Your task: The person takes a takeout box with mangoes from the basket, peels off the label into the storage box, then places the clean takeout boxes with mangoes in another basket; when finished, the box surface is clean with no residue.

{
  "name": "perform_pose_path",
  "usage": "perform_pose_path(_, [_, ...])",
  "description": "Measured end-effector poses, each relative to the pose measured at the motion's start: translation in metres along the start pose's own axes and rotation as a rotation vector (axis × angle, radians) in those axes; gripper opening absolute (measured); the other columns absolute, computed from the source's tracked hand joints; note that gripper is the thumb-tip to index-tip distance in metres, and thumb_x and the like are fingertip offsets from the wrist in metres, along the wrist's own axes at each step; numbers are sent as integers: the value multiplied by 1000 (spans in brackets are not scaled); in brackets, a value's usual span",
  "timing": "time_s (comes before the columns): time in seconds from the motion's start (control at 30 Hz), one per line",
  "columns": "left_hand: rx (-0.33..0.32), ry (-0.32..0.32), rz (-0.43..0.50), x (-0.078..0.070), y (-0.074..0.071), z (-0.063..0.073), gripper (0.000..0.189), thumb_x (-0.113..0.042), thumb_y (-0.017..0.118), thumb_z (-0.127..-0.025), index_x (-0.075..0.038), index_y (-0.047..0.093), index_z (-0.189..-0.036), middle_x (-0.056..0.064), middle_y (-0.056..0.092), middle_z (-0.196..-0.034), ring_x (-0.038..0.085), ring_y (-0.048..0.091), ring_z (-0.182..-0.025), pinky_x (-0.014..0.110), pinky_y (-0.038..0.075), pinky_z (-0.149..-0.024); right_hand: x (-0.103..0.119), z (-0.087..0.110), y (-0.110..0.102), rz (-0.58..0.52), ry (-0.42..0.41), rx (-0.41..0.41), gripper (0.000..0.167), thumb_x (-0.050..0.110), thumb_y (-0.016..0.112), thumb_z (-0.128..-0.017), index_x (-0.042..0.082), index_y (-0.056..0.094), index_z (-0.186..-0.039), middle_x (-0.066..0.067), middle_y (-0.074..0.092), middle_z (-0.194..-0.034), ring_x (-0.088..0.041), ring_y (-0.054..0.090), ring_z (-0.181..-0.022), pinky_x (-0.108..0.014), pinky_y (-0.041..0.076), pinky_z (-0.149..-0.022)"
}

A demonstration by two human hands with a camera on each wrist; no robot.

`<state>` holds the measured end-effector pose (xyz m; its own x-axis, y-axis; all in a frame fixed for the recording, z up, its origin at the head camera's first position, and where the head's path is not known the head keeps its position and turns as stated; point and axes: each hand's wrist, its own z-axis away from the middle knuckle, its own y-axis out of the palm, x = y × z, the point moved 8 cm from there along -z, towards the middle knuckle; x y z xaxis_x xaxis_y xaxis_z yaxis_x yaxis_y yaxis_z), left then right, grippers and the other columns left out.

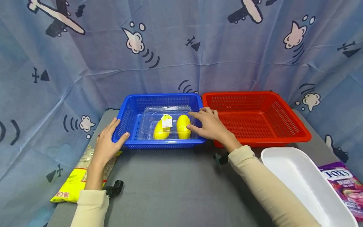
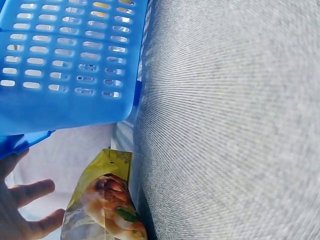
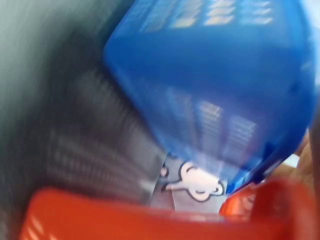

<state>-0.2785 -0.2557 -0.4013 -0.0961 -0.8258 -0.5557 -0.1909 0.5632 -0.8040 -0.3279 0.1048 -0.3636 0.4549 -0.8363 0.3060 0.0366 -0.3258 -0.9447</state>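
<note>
A blue basket holds a clear plastic box with two smooth yellow oval fruits, a left one and a right one. A white label shows over the left fruit. My left hand is at the basket's left rim, thumb and fingers spread apart; the left wrist view shows its fingers extended below the rim. My right hand reaches over the basket's right rim, thumb and index finger extended above the box's right side. Whether they touch the box I cannot tell.
A red basket stands against the blue one's right side. Nearer on the right are a white tray and a purple FOX'S bag. A yellow food bag lies under my left forearm. Patterned curtain hangs behind the grey table.
</note>
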Motion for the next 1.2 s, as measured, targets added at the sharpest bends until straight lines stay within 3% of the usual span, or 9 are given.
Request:
perform_pose_path(0.13, [1,-5,15,0,-1,0,78,-57,57,-97,-19,32,-161,7,24,-170,49,28,-151,76,20,-115,2,-6,1,158,-39,29,71,59,55,-96,18,47,-154,-11,60,-146,-33,42,-134,-58,32,-110])
perform_pose_path(0.27, [3,-14,32,1,-1,-1,79,-59,56,-97,-21,31,-161,5,23,-171,48,28,-151,76,22,-114,3,-12,4,213,-41,70,75,61,51,-97,17,42,-157,-13,59,-147,-35,41,-135,-60,30,-111])
perform_pose_path(0.57, [20,-30,48,4,1,-1,80,-60,56,-97,-22,30,-162,4,22,-171,46,28,-152,74,25,-116,1,-19,11,109,21,104,78,60,55,-94,15,41,-157,-15,61,-144,-36,35,-143,-66,22,-114])
perform_pose_path(0.67, [21,-36,49,5,0,-1,80,-60,56,-97,-23,29,-162,2,21,-172,45,28,-153,74,25,-115,0,-20,12,73,16,98,78,60,56,-94,16,42,-157,-14,65,-138,-35,36,-142,-66,22,-115])
perform_pose_path(0.83, [20,-37,58,5,1,-1,79,-60,56,-97,-23,29,-162,1,21,-172,44,27,-153,72,26,-116,1,-21,11,102,-17,88,77,63,53,-95,20,40,-158,-16,62,-139,-34,42,-135,-61,27,-114])
perform_pose_path(1.07, [22,-47,69,6,2,-1,79,-59,57,-97,-23,30,-162,1,21,-172,43,28,-154,71,27,-117,1,-22,19,88,-9,159,76,64,47,-97,25,33,-160,-6,71,-97,-29,52,-124,-66,8,-122])
perform_pose_path(1.2, [28,-61,71,6,2,-1,79,-57,58,-97,-24,28,-162,1,20,-172,44,28,-153,72,28,-116,3,-24,20,56,-3,156,72,59,50,-98,25,35,-160,-4,71,-92,-28,54,-117,-68,5,-122])
